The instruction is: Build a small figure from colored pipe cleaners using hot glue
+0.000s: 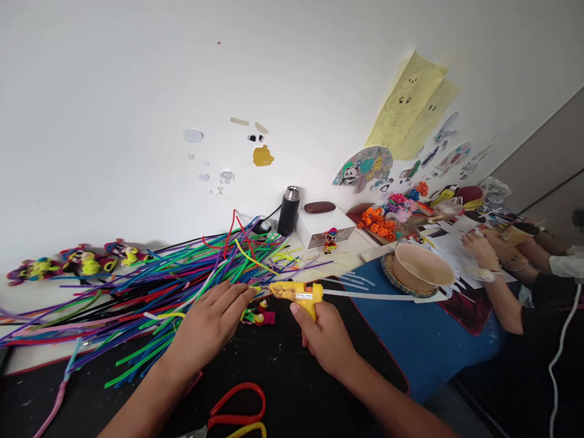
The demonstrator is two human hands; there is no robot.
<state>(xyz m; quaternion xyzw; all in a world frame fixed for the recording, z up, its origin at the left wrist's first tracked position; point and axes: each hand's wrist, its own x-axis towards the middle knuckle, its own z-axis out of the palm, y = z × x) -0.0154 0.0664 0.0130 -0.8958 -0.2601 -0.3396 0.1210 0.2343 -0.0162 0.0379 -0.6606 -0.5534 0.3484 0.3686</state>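
Observation:
My right hand [326, 337] is wrapped round the handle of a yellow hot glue gun [294, 291], with its nozzle pointing left. A long white glue stick [365, 295] runs out of the gun's back. My left hand [212, 319] is closed, its fingertips pinching a small yellow-green piece [257, 290] right by the nozzle; most of the piece is hidden. Under the nozzle, on the black mat [292, 377], lies a small colourful fuzzy figure [259, 314]. Scissors with red handles [237, 404] rest at the mat's front, partly cut off by the frame.
Many coloured pipe cleaners [182, 267] spread across the left. Several finished figures [86, 261] lie by the wall. A black flask [289, 210], a white box [323, 225] and a pink basin [424, 264] stand behind. Another person's arm [502, 298] rests at the right.

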